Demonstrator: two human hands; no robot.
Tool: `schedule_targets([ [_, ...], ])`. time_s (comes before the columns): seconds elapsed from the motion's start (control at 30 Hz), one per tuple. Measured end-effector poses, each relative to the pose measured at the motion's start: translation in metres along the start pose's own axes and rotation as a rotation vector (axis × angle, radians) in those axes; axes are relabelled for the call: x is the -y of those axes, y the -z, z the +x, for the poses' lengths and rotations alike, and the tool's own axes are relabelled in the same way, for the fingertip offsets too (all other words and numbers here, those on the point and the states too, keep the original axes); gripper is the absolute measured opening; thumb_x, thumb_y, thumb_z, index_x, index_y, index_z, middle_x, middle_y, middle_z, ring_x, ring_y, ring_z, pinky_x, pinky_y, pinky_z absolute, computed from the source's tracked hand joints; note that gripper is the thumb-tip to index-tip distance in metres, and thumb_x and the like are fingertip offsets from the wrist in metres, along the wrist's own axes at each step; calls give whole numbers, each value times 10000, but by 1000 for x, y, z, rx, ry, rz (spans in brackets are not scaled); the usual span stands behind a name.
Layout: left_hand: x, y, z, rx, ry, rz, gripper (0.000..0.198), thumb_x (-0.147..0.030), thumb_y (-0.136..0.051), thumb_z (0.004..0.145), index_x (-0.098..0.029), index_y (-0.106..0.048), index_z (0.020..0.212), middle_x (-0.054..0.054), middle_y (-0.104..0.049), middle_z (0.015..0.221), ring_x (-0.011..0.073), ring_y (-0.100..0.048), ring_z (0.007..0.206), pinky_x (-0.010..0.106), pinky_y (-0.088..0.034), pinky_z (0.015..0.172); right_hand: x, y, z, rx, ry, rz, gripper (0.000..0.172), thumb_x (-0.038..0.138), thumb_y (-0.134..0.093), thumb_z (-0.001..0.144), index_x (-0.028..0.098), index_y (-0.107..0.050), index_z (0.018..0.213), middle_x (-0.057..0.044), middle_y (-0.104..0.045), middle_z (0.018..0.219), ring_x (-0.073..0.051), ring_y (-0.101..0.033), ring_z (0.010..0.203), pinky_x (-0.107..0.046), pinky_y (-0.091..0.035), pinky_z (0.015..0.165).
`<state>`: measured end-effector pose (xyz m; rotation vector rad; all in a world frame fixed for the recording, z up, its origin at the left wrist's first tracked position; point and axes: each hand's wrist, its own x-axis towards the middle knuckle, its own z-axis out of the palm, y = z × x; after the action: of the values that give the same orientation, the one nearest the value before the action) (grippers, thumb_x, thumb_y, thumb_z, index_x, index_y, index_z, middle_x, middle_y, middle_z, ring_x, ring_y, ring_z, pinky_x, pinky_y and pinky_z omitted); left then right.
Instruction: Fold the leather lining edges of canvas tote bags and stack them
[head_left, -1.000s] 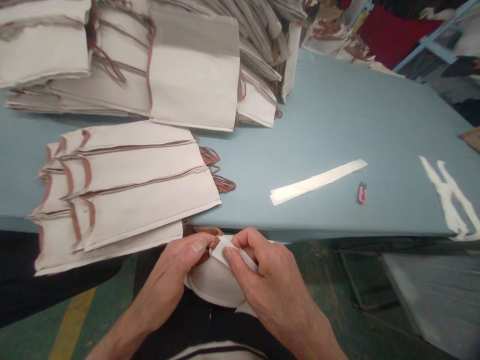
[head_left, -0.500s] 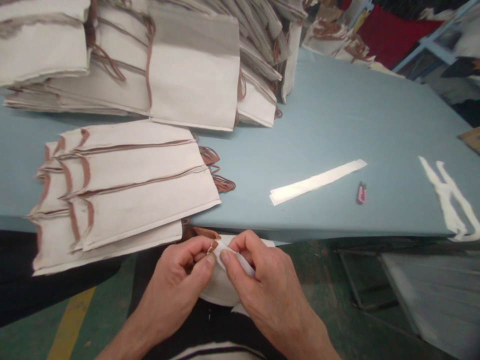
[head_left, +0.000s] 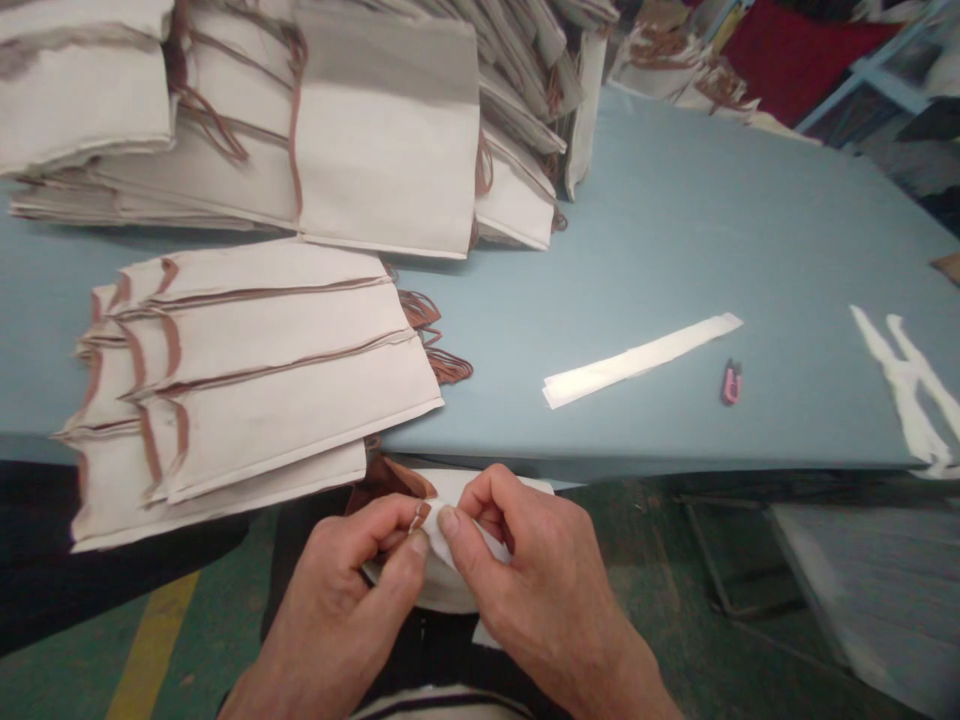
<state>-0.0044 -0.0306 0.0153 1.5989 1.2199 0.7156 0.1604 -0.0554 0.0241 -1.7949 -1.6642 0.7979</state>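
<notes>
My left hand [head_left: 349, 585] is closed in a pinch on a brown strap end [head_left: 422, 511], where a small bit of metal glints. Between the thumb and fingers of my right hand [head_left: 536, 570] is a white strip [head_left: 437, 527], which meets the strap end. Both hands are close together over my lap, just below the table edge. A cream fabric piece [head_left: 446, 592] with brown trim [head_left: 401, 475] lies beneath them, mostly covered. Left of my hands, flat cream fabric pieces [head_left: 300, 360] with brown edging overlap on the table, several in all.
Larger cream fabric stacks [head_left: 390, 140] with brown cords fill the back left of the blue table [head_left: 675, 230]. A white strip bundle [head_left: 637, 362], pink thread snips [head_left: 731, 384] and white scraps [head_left: 911, 390] lie to the right. A grey panel [head_left: 862, 580] stands below the table.
My left hand has shifted slightly down, with the strap end now lower. More of the brown trim shows behind the fingers. The right hand keeps its pinch on the white strip.
</notes>
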Motion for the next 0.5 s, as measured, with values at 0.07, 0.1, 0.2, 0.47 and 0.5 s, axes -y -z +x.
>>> schedule_targets([
  [0.07,1,0,0,3,-13,15,297,-222,-510,884,-179,-724,682,-64,-591,491,83,-480,415,143,-361,413,0,-1,0,-26,35,34,166,247,-633,920,219,-603,759,59,-579,614,-112,-519,526,-249,-318,552],
  [0.1,1,-1,0,1,-24,21,296,-216,-508,882,-181,-724,682,-69,-571,483,81,-459,410,147,-345,408,0,-1,0,-39,59,50,144,230,-628,917,217,-608,775,53,-592,645,-114,-520,544,-251,-329,566],
  [0.2,1,-1,1,1,-41,33,300,-200,-502,885,-185,-737,698,-80,-525,476,78,-417,410,158,-315,407,0,-3,0,-45,127,89,107,199,-616,920,211,-619,814,48,-581,687,-118,-492,573,-257,-350,597],
  [0.47,8,2,1,64,73,-104,303,-286,-524,895,-171,-706,682,-31,-592,570,113,-501,503,178,-398,477,-2,-6,4,17,81,238,126,188,-594,924,213,-598,801,62,-528,672,-113,-467,588,-250,-359,602],
  [0.5,11,2,0,93,108,-153,309,-313,-529,910,-169,-724,719,-21,-612,602,121,-513,523,183,-413,489,-2,-5,4,33,50,258,129,196,-595,924,214,-599,796,63,-531,668,-112,-473,590,-248,-361,600],
])
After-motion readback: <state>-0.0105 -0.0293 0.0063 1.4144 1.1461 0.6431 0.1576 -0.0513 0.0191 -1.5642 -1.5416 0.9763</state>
